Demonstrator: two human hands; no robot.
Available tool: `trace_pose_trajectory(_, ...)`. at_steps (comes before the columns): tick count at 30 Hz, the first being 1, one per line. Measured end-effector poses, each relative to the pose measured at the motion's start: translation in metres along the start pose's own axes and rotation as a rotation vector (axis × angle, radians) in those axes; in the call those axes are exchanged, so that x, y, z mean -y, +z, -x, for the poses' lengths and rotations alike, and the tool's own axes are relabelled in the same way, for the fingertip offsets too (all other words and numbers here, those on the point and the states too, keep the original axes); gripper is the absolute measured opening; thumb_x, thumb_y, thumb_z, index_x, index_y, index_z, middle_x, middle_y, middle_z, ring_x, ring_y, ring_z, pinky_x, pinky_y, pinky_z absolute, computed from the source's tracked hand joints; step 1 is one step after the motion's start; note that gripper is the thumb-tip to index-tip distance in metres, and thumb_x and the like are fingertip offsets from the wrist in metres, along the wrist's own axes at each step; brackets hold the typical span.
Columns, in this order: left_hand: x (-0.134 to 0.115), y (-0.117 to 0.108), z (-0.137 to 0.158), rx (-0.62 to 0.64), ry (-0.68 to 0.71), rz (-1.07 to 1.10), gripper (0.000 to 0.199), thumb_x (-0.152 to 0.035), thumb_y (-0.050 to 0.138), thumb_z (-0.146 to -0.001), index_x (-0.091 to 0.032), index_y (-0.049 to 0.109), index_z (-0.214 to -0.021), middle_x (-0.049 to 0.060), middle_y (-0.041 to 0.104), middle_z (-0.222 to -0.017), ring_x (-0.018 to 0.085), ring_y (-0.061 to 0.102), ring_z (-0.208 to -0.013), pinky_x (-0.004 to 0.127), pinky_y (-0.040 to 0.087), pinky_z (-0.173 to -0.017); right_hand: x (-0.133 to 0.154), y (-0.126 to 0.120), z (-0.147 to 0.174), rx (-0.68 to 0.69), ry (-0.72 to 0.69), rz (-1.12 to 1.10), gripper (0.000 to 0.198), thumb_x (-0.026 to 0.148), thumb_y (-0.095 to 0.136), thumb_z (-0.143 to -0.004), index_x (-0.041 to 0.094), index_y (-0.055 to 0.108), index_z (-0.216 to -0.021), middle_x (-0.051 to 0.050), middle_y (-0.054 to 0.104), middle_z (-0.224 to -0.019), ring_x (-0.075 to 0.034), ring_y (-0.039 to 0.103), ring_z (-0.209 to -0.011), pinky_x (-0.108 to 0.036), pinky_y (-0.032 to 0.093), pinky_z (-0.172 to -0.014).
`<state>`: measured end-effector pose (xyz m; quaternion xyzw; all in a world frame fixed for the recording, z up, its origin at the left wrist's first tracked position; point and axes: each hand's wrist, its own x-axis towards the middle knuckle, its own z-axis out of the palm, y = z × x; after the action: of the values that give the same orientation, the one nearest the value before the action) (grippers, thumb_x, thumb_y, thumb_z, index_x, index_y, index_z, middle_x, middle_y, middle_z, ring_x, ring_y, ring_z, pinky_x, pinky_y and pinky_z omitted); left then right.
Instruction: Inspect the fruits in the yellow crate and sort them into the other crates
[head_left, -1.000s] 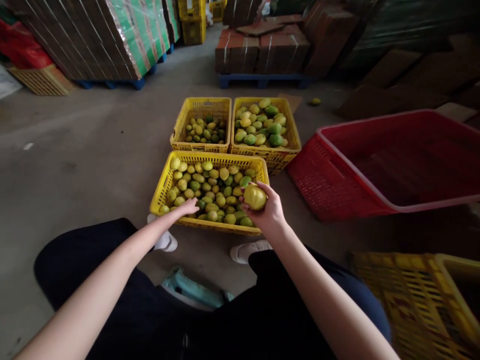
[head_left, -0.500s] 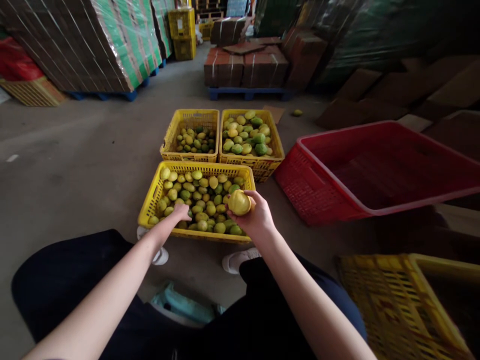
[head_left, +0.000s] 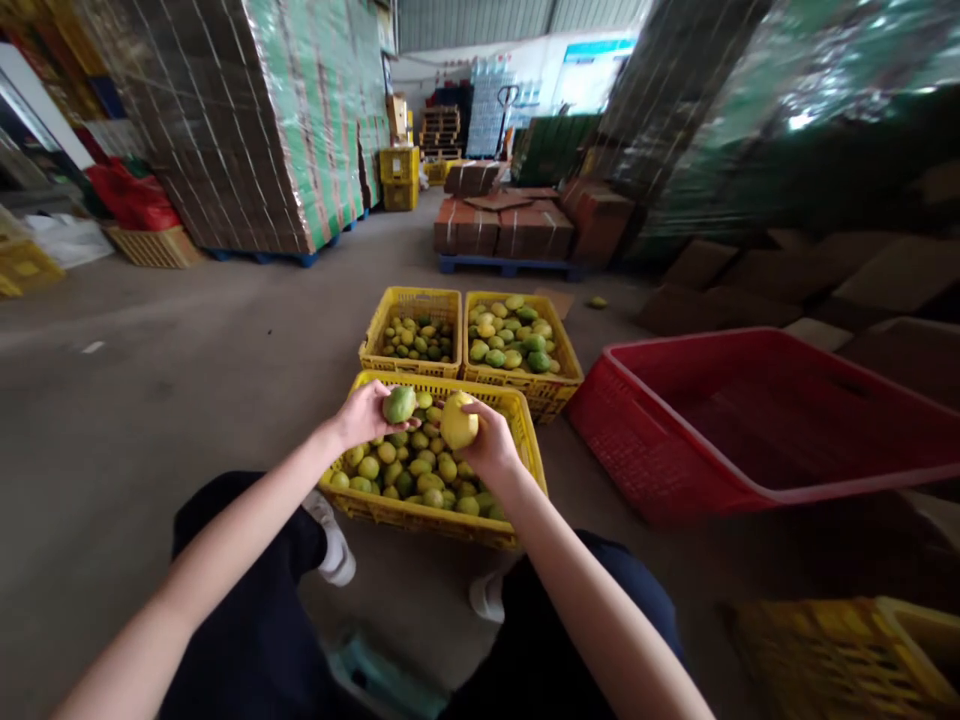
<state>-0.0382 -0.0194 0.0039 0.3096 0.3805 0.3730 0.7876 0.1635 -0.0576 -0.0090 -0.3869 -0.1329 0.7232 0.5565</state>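
Observation:
My left hand [head_left: 367,413] is closed around a green lemon [head_left: 400,404], held up over the near yellow crate [head_left: 534,450]. Beside it, my right hand [head_left: 489,437] grips a large yellow lemon [head_left: 459,420] above the same crate. The two fruits are close together but apart. Below them the crate holds many yellow and green lemons [head_left: 431,482], partly hidden by my hands. Directly behind stand two more yellow crates: the left one [head_left: 373,340] contains small, mostly green fruit, and the right one [head_left: 568,385] larger yellow and green fruit.
To the right, a big red crate [head_left: 622,440] leans at a tilt. Another yellow crate [head_left: 810,650] is at the lower right. Cartons [head_left: 469,228] rest on a blue pallet behind, and wrapped stacks [head_left: 307,130] rise at the left. One loose fruit [head_left: 597,302] lies on the floor.
My left hand has come up out of the near crate with a green lemon in it. My right hand keeps its yellow lemon. The view has tilted upward.

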Motion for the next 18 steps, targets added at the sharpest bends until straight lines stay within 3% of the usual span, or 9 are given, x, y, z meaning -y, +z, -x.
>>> trace_pose_trajectory(4, -0.006, 0.023, 0.006, -0.150, 0.250, 0.175, 0.018, -0.031, 0.058, -0.077, -0.014, 0.063, -0.078, 0.006, 0.066, -0.066, 0.015, 0.062, -0.049, 0.021, 0.042, -0.041, 0.002, 0.035, -0.006, 0.123, -0.136, -0.019, 0.022, 0.037, 0.063, -0.075, 0.019, 0.067, -0.088, -0.001, 0.068, -0.064, -0.018, 0.065, -0.054, -0.024, 0.046, -0.039)
trace_pose_trajectory(6, -0.007, 0.030, -0.001, -0.255, 0.376, 0.240, 0.019, -0.032, 0.056, -0.079, -0.016, 0.059, -0.071, 0.002, 0.062, -0.060, 0.011, 0.053, -0.040, 0.018, 0.036, -0.037, 0.007, 0.043, -0.008, 0.181, -0.178, -0.017, 0.026, 0.043, 0.062, -0.076, 0.018, 0.068, -0.082, -0.003, 0.068, -0.062, -0.020, 0.067, -0.058, -0.024, 0.048, -0.040)
trace_pose_trajectory(8, -0.009, 0.034, -0.009, -0.328, 0.413, 0.306, 0.022, -0.032, 0.052, -0.082, -0.016, 0.059, -0.069, 0.002, 0.061, -0.058, 0.010, 0.052, -0.040, 0.018, 0.036, -0.038, 0.012, 0.046, -0.011, 0.186, -0.241, -0.022, 0.026, 0.044, 0.063, -0.076, 0.018, 0.067, -0.077, -0.004, 0.069, -0.062, -0.021, 0.069, -0.063, -0.025, 0.052, -0.043)
trace_pose_trajectory(14, -0.018, 0.046, -0.030, -0.318, 0.317, 0.650, 0.030, -0.026, 0.040, -0.089, -0.017, 0.059, -0.068, 0.003, 0.058, -0.055, 0.012, 0.054, -0.045, 0.019, 0.037, -0.039, 0.013, 0.054, -0.033, 0.044, -0.326, -0.044, 0.026, 0.043, 0.063, -0.077, 0.017, 0.069, -0.077, -0.004, 0.071, -0.064, -0.021, 0.071, -0.063, -0.027, 0.056, -0.049)
trace_pose_trajectory(18, -0.014, 0.055, -0.049, -0.399, 0.433, 0.846, 0.033, -0.028, 0.038, -0.097, -0.018, 0.064, -0.078, 0.003, 0.061, -0.063, 0.014, 0.060, -0.055, 0.022, 0.050, -0.054, -0.005, 0.065, -0.055, -0.199, -0.228, 0.007, 0.020, 0.039, 0.065, -0.078, 0.020, 0.067, -0.076, 0.000, 0.069, -0.059, -0.020, 0.071, -0.063, -0.027, 0.058, -0.053)
